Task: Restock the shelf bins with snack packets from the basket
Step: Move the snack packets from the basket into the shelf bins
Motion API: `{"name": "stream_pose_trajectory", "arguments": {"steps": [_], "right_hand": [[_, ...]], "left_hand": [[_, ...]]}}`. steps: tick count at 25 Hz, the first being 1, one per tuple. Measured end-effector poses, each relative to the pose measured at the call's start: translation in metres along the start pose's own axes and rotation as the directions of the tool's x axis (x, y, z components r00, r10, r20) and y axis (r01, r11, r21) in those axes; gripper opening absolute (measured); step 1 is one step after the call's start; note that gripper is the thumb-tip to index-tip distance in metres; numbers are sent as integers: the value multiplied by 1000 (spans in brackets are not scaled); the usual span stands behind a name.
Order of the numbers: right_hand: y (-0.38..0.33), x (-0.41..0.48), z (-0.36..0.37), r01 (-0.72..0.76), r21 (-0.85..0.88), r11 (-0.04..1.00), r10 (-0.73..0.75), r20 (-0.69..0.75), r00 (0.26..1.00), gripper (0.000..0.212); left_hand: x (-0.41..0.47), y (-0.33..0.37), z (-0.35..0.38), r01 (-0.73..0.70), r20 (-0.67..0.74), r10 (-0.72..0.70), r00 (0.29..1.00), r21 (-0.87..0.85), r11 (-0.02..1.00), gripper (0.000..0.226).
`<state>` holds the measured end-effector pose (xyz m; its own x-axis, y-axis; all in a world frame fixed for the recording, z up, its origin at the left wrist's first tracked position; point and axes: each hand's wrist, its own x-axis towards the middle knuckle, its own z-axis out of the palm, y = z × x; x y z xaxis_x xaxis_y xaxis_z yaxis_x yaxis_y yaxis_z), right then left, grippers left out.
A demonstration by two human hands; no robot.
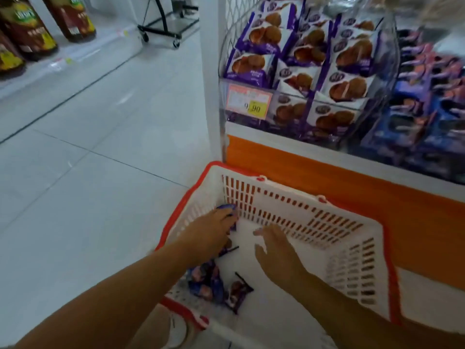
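A white basket (302, 212) with a red rim stands on the floor against the orange shelf base. Both hands are inside it. My left hand (211, 235) reaches into the far left corner and grips a purple snack packet (227, 207), most of it hidden under the fingers. My right hand (276, 253) hovers over the white basket floor with fingers spread and holds nothing. Two more purple packets (208, 280) (237, 293) lie near the basket's front left. Above, a clear shelf bin (297, 71) holds several purple-and-white cookie packets.
A second clear bin (427, 102) with darker blue packets sits to the right of the first. A price tag (249, 102) hangs on the left bin's front. Bottles (27, 28) line a low shelf at far left. A wheeled cart base (166, 26) stands on the tiled floor behind.
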<state>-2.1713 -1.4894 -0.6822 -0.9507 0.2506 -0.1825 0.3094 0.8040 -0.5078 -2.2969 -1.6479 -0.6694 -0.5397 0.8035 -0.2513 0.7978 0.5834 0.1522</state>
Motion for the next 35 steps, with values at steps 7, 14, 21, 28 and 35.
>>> {"name": "stream_pose_trajectory", "arguments": {"steps": [7, 14, 21, 28, 35], "right_hand": [[36, -20, 82, 257, -216, 942, -91, 573, 815, 69], [34, -30, 116, 348, -382, 856, -109, 525, 844, 60], [67, -38, 88, -225, -99, 969, 245, 444, 862, 50], [35, -19, -8, -265, 602, 754, 199, 174, 964, 45], [41, -16, -35, -371, 869, 328, 240, 303, 922, 51]], "left_hand": [[-29, -17, 66, 62, 485, -71, 872, 35, 997, 55], [-17, -4, 67, 72, 559, -70, 826, 18, 997, 56], [-16, 17, 51, 380, 530, -196, 825, -263, 887, 62], [0, 60, 12, 520, 499, -169, 850, -847, 113, 26], [7, 74, -8, 428, 444, -189, 876, -896, -120, 20]]}}
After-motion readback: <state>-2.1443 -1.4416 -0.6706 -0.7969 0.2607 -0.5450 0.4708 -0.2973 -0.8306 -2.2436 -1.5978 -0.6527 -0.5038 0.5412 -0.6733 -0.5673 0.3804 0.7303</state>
